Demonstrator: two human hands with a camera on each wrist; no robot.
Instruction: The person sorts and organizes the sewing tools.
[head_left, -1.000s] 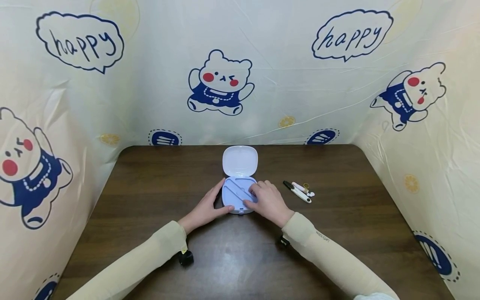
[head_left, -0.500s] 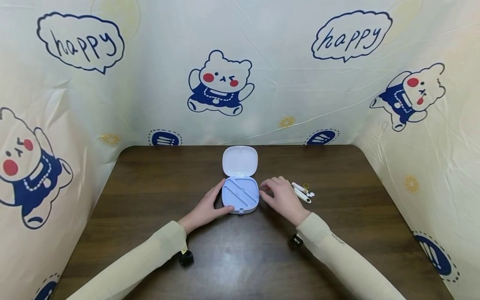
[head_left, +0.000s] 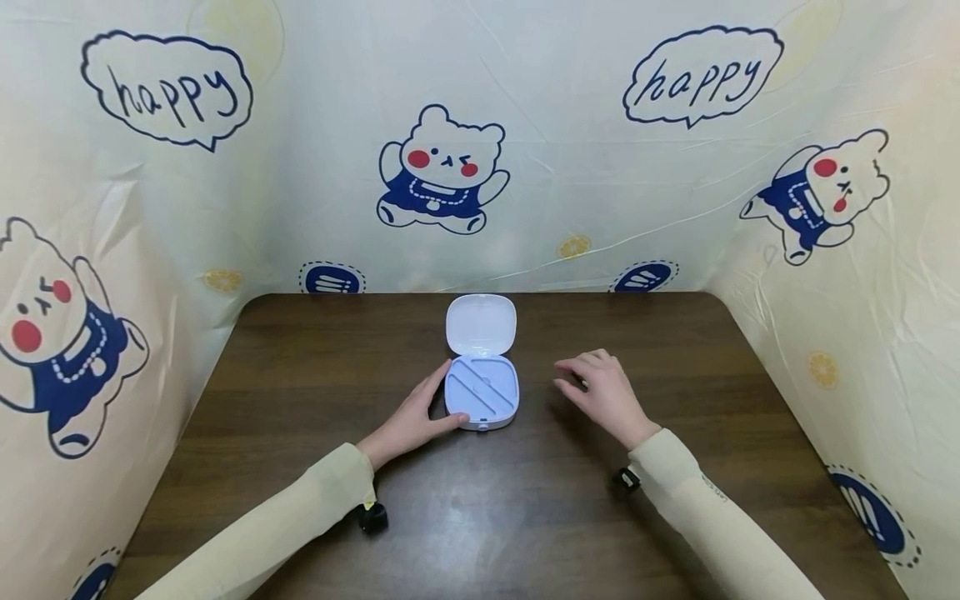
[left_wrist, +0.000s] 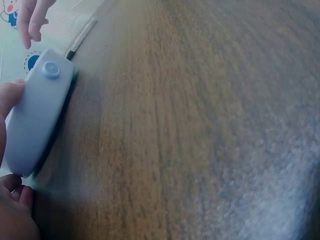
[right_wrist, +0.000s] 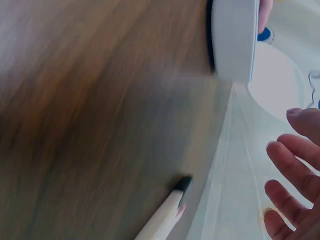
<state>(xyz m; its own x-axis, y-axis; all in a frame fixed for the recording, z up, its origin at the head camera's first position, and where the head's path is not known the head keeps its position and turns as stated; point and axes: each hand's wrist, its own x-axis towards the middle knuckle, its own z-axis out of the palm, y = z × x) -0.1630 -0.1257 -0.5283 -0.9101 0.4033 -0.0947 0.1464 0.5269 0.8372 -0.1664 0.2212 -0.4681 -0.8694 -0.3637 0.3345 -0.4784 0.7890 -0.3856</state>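
A light-blue plastic case [head_left: 482,388] with slanting dividers inside sits at the middle of the table, its whitish hinged lid [head_left: 481,324] raised. My left hand [head_left: 411,423] holds its left side, thumb at the front corner and fingers along the side. In the left wrist view a round button [left_wrist: 50,70] shows on the case's front. My right hand [head_left: 606,393] hovers right of the case, fingers loosely bent and apart, with nothing between them. In the right wrist view a slim white tool with a black tip [right_wrist: 162,215] lies below that hand; the head view hides it behind the hand.
A dark wooden table [head_left: 330,350] carries everything. A pale cloth [head_left: 558,183] with printed bears hangs close behind and at both sides of it. Small dark wrist cameras [head_left: 372,517] sit under the cuffs.
My right hand has drawn away from the case's inside and moved right, over the small items, which it now covers in the head view. My left hand has stayed on the case.
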